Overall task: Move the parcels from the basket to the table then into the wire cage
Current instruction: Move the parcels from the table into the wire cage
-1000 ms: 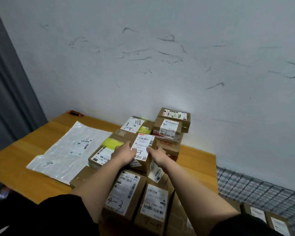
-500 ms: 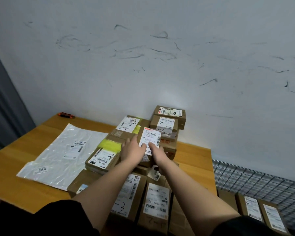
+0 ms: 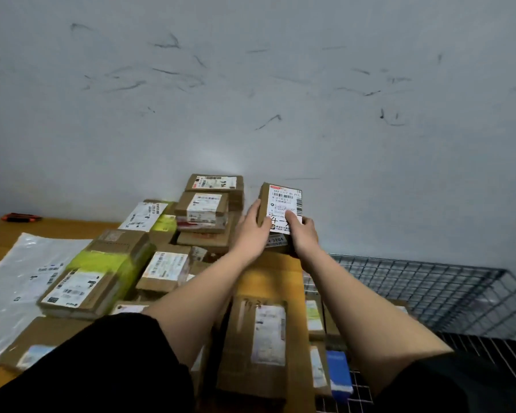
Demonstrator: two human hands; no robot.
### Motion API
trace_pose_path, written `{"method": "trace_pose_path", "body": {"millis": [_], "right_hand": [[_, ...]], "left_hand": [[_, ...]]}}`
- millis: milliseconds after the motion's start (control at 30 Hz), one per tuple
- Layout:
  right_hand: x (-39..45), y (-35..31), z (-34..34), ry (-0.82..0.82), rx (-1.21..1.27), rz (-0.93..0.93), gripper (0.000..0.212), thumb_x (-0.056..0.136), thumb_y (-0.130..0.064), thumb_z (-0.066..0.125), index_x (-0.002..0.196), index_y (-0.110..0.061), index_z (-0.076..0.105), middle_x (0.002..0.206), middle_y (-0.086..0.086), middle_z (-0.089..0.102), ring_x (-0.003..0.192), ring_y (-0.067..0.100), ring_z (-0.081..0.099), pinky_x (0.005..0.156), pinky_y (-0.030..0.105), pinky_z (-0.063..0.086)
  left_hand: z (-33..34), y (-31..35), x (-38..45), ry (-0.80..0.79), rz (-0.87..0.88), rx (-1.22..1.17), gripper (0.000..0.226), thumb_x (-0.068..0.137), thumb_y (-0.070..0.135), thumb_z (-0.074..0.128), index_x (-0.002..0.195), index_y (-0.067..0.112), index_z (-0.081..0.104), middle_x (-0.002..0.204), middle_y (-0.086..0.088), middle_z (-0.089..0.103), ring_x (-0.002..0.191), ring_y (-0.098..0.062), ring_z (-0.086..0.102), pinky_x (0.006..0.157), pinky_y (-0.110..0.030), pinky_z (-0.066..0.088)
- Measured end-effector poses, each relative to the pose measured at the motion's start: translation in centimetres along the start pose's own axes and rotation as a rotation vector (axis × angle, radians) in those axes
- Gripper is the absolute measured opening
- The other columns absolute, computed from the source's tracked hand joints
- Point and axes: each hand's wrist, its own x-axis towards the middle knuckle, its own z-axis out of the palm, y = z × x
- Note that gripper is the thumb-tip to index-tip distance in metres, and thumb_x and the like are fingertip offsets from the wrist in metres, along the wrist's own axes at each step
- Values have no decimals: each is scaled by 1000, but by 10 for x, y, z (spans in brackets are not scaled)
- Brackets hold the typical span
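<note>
Both hands hold one small cardboard parcel (image 3: 282, 201) with a white label, raised above the table's far right corner. My left hand (image 3: 251, 231) grips its left side and my right hand (image 3: 301, 232) its lower right. Several brown parcels (image 3: 203, 210) are stacked on the wooden table (image 3: 268, 269) to the left. The wire cage (image 3: 429, 287) stands to the right of the table, with parcels (image 3: 316, 317) inside along its near left side.
A clear plastic mailer (image 3: 21, 281) lies flat on the table's left part. An orange and black tool (image 3: 20, 217) lies at the far left edge by the wall. A long box (image 3: 259, 344) lies near me.
Both hands have lifted the labelled parcel off the pile and carried it right, toward the table's far right corner. The view has swung right, showing more of the wire cage.
</note>
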Motion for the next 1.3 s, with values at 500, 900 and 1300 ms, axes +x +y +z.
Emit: {"method": "trace_pose_path", "body": {"millis": [500,900,1300], "right_hand": [[87,122,-277,21,-197,112,57,90,-51,54,134,-16,44,131,6,53,120,27,53,102,49,44],[130,350,-303,-78,-68,498,68,91,-30,64,147,-16,28,139,16,48,118,29,55,96,40,49],[166,535,-280,-139,-26,620,49,95,-18,59,138,-9,37,123,10,58,105,22,59,81,25,50]], "left_hand": [[322,33,-26,-182,-309,-11,42,95,30,50,137,22,46,132,-5,54,108,-21,57,91,-39,50],[463,-119,-58,-328,-610,303,45,94,32,56,136,24,42,127,1,60,109,-20,60,87,-32,50],[542,-267,-62,-534,-622,425,56,94,29,55,145,27,33,138,-6,38,118,-23,51,93,-32,44]]}}
